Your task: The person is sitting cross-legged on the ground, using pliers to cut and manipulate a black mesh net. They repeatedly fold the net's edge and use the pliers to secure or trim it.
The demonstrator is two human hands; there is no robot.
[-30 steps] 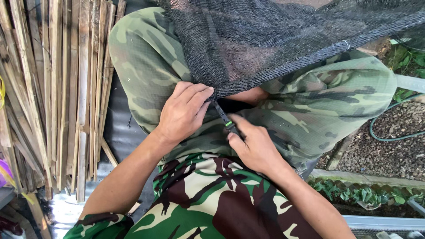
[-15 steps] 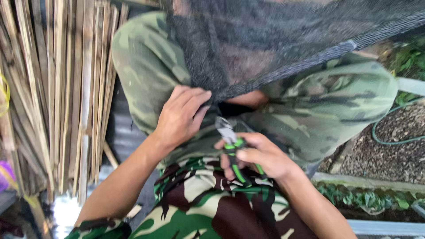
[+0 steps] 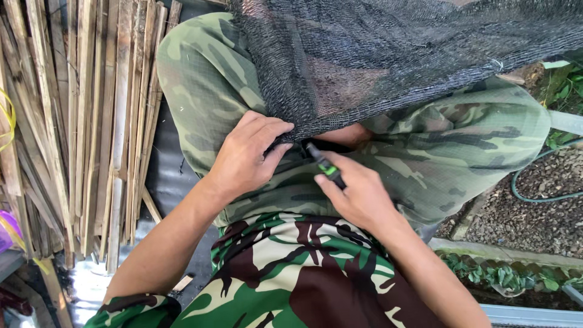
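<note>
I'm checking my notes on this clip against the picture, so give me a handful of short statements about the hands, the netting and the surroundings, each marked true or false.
1. The left hand grips the edge of the black mesh netting. True.
2. The right hand holds a small tool with a green and black handle, its tip pointed toward the netting's edge. True.
3. The netting is white. False: it is black.
4. A stack of bamboo slats lies on the person's left side. True.
5. The person wears plain blue trousers. False: the trousers are camouflage.
6. A green hose lies across the person's lap. False: it lies on the gravel at right.
</note>
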